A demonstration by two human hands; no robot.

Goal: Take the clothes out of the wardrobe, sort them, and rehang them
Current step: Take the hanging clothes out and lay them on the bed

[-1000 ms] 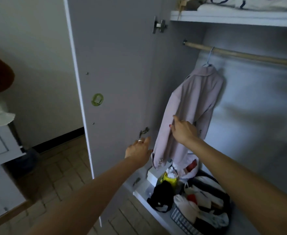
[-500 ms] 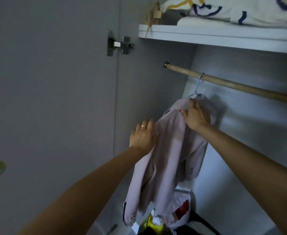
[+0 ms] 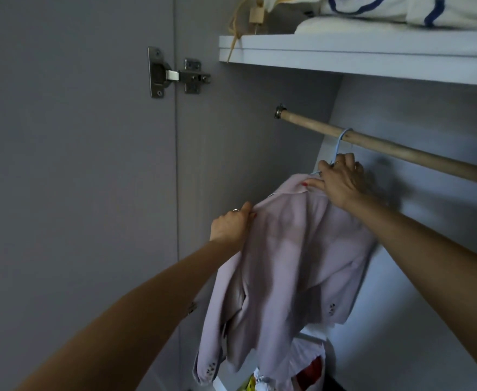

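At the wooden rail (image 3: 386, 148), my right hand (image 3: 341, 182) grips the pale-blue hanger (image 3: 340, 142), left hand (image 3: 230, 225) pinches the pale pink jacket (image 3: 288, 263); next, I reckon, unhook.

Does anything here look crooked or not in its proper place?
Yes. The pink jacket hangs lopsided on the blue hanger: it bunches unevenly, one sleeve dangling low. The right hand grips its collar, the left hand pinches its shoulder.

**Both arms raised, both hands gripping**

Both bare forearms reach up and forward. The left hand (image 3: 231, 225), a ring on one finger, has its fingers curled in a pinching grip. The right hand (image 3: 340, 180) is higher, fingers curled closed, thumb with red nail pointing left.
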